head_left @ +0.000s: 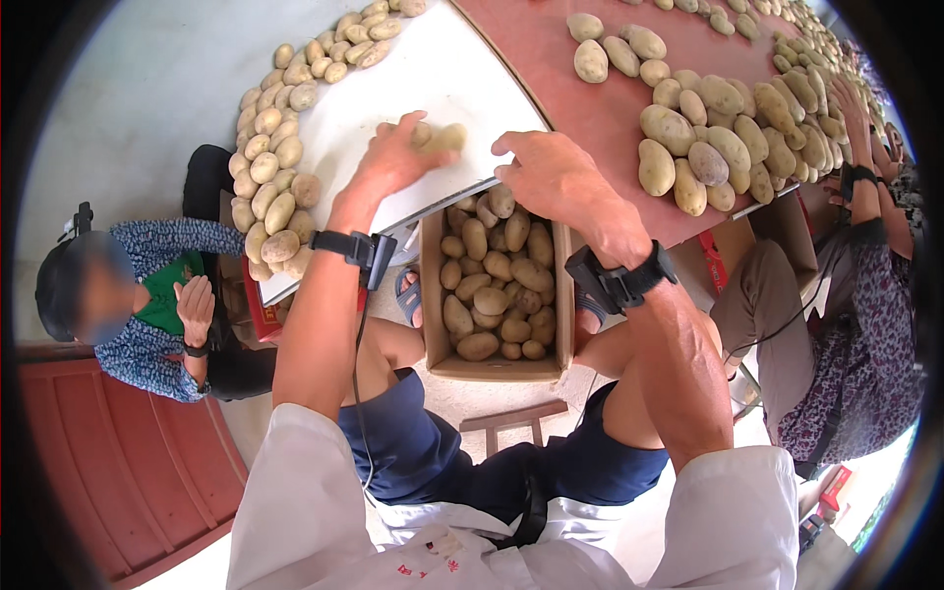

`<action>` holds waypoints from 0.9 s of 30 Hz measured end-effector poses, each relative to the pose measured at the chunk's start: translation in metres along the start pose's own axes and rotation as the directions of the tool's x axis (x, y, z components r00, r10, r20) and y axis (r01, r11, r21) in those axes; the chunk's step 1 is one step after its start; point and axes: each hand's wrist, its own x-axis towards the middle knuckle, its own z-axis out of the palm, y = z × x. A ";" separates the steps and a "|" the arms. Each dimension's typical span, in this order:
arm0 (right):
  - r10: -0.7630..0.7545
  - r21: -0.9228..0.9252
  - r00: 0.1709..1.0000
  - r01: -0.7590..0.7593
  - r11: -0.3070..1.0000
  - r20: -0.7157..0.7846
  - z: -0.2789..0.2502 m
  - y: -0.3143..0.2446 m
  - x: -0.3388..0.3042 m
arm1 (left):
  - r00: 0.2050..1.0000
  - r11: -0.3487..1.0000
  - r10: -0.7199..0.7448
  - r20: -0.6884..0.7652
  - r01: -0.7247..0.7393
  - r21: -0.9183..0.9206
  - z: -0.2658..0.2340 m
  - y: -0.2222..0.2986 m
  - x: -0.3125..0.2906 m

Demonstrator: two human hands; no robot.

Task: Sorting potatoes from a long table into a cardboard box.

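Observation:
Over the white tabletop (344, 138), my left hand (388, 162) curls its thumb and fingers about two potatoes. One potato (421, 134) sits against the fingers, and the other potato (450, 139) is smeared by motion. My right hand (556, 177) hovers at the table's near edge, thumb and forefinger apart, with no potato visible in it. Below and between my hands stands a cardboard box (498, 369), and many potatoes (492, 300) lie inside it. Both my wrists wear black straps with small devices.
A curved row of potatoes (265, 167) lines the white tabletop's left side. More potatoes (728, 138) are heaped on the red tabletop (492, 25) at right. One person (157, 285) sits at left, another (846, 334) at right. A wooden stool (516, 418) shows between my legs.

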 end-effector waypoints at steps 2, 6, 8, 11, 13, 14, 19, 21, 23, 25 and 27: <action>0.025 -0.085 0.997 -0.019 0.996 0.070 0.007 0.000 0.011 | 0.996 0.996 0.084 0.042 -0.085 0.022 0.002 0.014 -0.017; -0.015 -0.104 1.000 0.014 0.995 -0.010 0.032 -0.002 0.028 | 0.992 0.993 0.119 0.049 -0.118 -0.021 -0.002 0.017 -0.032; -0.013 -0.165 0.999 0.021 0.986 0.051 0.043 -0.004 0.037 | 0.993 0.994 0.104 0.059 -0.102 -0.038 -0.007 0.013 -0.035; -0.096 -0.204 0.993 0.108 0.973 0.068 0.056 -0.004 0.048 | 0.993 0.992 0.111 0.046 -0.108 -0.063 -0.012 0.003 -0.038; -0.096 -0.217 0.993 0.110 0.970 0.076 0.063 -0.007 0.053 | 0.992 0.990 0.127 0.017 -0.126 -0.070 -0.014 -0.008 -0.036; -0.092 -0.228 0.993 0.108 0.968 0.080 0.065 -0.011 0.054 | 0.991 0.983 0.126 0.038 -0.119 -0.140 -0.016 -0.013 -0.034; -0.115 -0.295 0.993 0.114 0.949 0.014 0.083 -0.020 0.055 | 0.995 0.971 0.097 0.014 -0.092 -0.222 -0.020 -0.027 -0.040; -0.086 -0.297 0.996 0.085 0.951 0.010 0.083 -0.027 0.052 | 0.998 0.945 0.063 -0.001 -0.061 -0.320 -0.023 -0.037 -0.038; -0.039 -0.231 0.999 0.041 0.972 0.011 0.080 -0.025 0.050 | 0.999 0.943 0.037 0.011 -0.031 -0.331 -0.026 -0.040 -0.037; -0.001 -0.209 0.999 0.012 0.978 0.054 0.078 -0.027 0.048 | 1.000 0.941 0.006 0.020 0.001 -0.339 -0.028 -0.049 -0.034; 0.030 -0.187 0.995 -0.011 0.982 0.100 0.075 -0.032 0.043 | 0.998 0.956 -0.004 -0.056 -0.013 -0.293 -0.030 -0.064 -0.031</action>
